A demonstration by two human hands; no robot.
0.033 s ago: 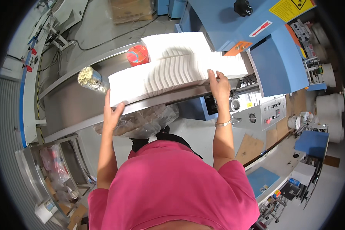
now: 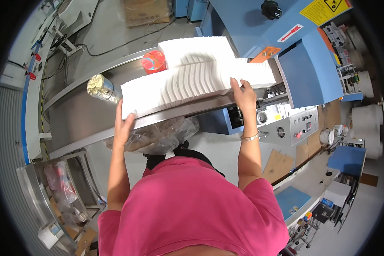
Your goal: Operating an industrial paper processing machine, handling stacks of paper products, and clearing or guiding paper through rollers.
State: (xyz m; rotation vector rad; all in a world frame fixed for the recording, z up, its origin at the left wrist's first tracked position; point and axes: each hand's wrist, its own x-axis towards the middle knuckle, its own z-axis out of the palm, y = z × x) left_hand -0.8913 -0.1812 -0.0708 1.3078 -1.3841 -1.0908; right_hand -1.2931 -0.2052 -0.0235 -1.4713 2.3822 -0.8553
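Several fingers [image 2: 119, 106] of the left hand [image 2: 123, 129] hidden beside the white stack [image 2: 175, 88]

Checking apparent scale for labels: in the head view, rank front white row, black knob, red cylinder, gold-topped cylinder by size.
1. Front white row, clearly largest
2. Gold-topped cylinder
3. Red cylinder, partly hidden
4. Black knob

Apparent size only; differing distances leave true sizes unsure.

Sheet stacks [image 2: 175, 87] on tray [image 2: 79, 121]
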